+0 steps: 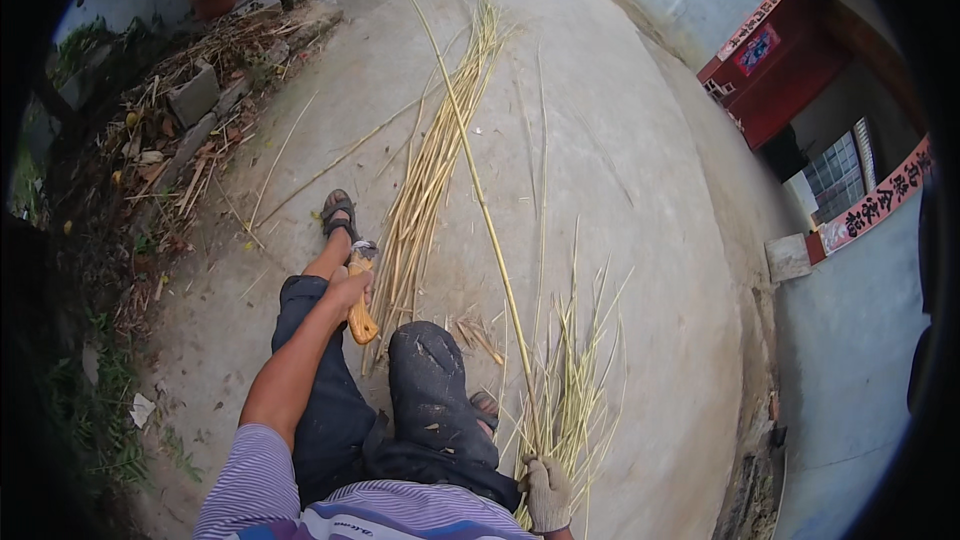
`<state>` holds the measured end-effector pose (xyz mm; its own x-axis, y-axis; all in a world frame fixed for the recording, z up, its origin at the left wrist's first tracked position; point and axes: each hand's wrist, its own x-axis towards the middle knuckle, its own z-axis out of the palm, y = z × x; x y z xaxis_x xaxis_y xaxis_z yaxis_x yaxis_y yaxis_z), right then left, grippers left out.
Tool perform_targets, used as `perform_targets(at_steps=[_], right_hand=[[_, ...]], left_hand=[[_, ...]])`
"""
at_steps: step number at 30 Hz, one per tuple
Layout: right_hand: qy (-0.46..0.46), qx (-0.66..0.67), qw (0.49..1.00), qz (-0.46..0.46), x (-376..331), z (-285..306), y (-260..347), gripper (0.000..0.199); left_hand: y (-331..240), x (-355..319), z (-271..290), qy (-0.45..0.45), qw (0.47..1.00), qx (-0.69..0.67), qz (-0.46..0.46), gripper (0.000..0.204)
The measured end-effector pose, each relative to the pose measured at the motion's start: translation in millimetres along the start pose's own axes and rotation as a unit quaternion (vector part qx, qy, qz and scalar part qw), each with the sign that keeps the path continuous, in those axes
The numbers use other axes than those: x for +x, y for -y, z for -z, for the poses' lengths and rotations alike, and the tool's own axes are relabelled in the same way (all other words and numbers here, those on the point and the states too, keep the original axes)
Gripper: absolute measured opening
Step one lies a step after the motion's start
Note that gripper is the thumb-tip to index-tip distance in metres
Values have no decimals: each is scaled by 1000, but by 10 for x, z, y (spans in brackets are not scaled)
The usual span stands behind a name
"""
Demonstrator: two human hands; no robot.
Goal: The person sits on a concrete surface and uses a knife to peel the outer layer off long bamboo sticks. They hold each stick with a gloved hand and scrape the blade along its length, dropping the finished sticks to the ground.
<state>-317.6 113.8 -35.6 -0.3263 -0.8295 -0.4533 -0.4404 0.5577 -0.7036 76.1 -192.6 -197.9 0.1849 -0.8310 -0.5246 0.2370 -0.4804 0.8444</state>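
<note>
My bare left hand (348, 290) is wrapped around a wooden-handled tool (361, 323) with a grey metal part at its upper end, held beside my left knee. Its blade, if there is one, cannot be made out. On my right hand (547, 492) is a pale work glove, closed at my right hip on the thick end of a long thin cane (480, 195). That cane slants far forward and to the left, over a bundle of yellowish stalks (440, 155) lying on the ground. Greener leafy stems (572, 380) spread out beside my gloved hand.
Loose thin stalks (365, 140) and short cut bits (478, 338) lie on the concrete ground (660, 340). Along the left edge run rubble and dry debris (205, 100), with a potted plant (215, 2) behind. A pale wall (850, 370) and a red door (770, 70) stand on the right.
</note>
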Motion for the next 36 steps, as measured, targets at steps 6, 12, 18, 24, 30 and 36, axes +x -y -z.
perform_targets(at_steps=[6, 12, 18, 24, 30, 36], right_hand=[[52, 230, 972, -3, 301, -51, 637, 28], [134, 380, 907, 124, 785, -110, 1154, 30], [53, 267, 936, 222, 1420, -224, 1963, 34], [-21, 266, 929, 258, 1493, -207, 2336, 30], [-6, 287, 923, 256, 1510, -364, 2285, 35], [63, 352, 902, 240, 1430, -418, 2247, 35]], left_hand=[[-263, -526, -40, 74, 994, 70, -36, 23], [-505, -1507, -108, 154, 978, 134, -51, 24], [-619, -2447, -179, 313, 924, 220, 0, 32], [-585, -2784, -255, 340, 899, 276, -12, 39], [-545, -2766, -355, 334, 889, 306, -68, 43], [-653, -2805, -397, 328, 901, 280, -41, 38]])
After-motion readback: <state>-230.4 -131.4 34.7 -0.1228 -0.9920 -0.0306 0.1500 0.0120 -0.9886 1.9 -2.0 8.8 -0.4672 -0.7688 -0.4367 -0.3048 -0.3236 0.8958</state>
